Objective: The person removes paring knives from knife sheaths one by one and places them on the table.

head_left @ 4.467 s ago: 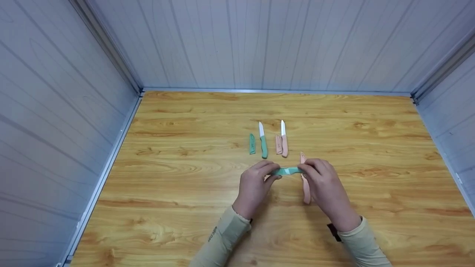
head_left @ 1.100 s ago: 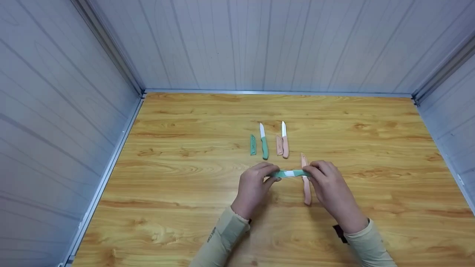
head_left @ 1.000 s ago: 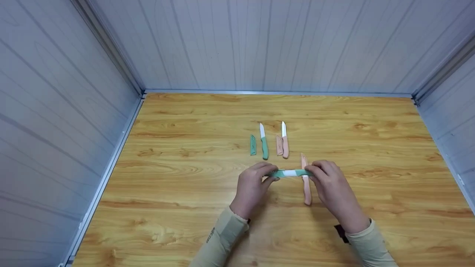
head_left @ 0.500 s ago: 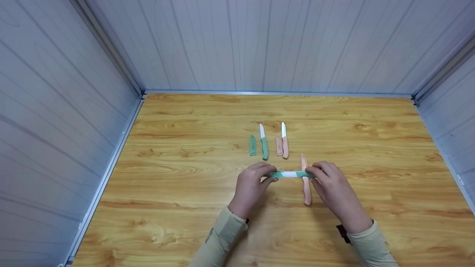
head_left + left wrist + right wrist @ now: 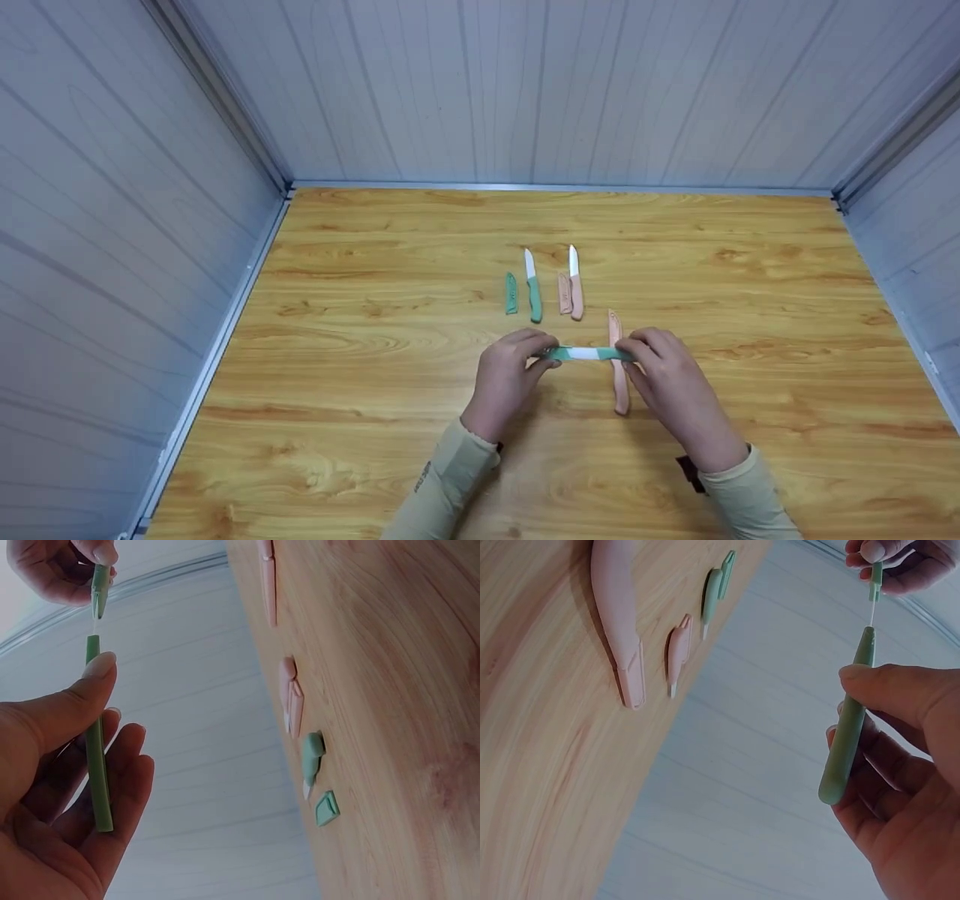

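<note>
My left hand (image 5: 504, 382) pinches a green knife sheath (image 5: 97, 765) between thumb and fingers. Across from it, my right hand (image 5: 677, 390) grips the green handle of a paring knife (image 5: 846, 742). A short stretch of white blade (image 5: 584, 353) shows between sheath and handle, its tip hidden inside the sheath. Both pieces are held level above the table, in line with each other. Below the right fingers, partly covered in the head view, lies a pink sheathed knife (image 5: 620, 394).
Farther back on the wood-grain table (image 5: 360, 420) lie a bare green knife (image 5: 535, 301), a green sheath (image 5: 511, 294), a bare pink knife (image 5: 577, 300) and a pink sheath (image 5: 564, 294) beside it. Pale panel walls (image 5: 495, 90) enclose the back and sides.
Since the earliest frame, the right hand has moved slightly right with the knife handle, and more white blade shows outside the sheath. Over the last half second, the hands have hardly moved.
</note>
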{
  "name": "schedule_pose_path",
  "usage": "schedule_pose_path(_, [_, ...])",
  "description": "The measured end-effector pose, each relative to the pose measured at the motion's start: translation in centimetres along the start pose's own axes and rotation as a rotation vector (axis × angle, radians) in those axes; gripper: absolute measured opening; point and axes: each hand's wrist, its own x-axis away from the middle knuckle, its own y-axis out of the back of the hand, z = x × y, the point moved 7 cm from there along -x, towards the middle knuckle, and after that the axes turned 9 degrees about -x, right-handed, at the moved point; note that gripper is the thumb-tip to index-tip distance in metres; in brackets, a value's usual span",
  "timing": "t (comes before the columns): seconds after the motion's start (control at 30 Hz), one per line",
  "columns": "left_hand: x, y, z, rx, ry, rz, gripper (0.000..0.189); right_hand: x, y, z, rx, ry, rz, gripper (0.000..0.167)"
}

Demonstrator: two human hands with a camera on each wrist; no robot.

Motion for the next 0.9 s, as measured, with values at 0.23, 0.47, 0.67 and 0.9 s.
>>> schedule_pose_path(0.23, [-0.03, -0.05, 0.06, 0.007, 0.002, 0.007, 0.021, 0.06, 0.00, -0.15, -0.018, -0.011, -0.001, 0.026])
schedule_pose_path(0.47, [0.08, -0.10, 0.13, -0.010, 0.003, 0.010, 0.020, 0.12, 0.23, -0.33, -0.024, -0.032, 0.000, 0.026])
schedule_pose_path(0.67, [0.15, -0.13, 0.23, 0.002, 0.008, 0.017, 0.019, 0.09, 0.47, -0.15, -0.001, -0.009, -0.023, 0.030])
schedule_pose_path(0.9, [0.25, -0.18, 0.24, -0.008, -0.005, 0.010, 0.019, 0.24, 0.44, -0.45, -0.024, -0.023, -0.008, 0.025])
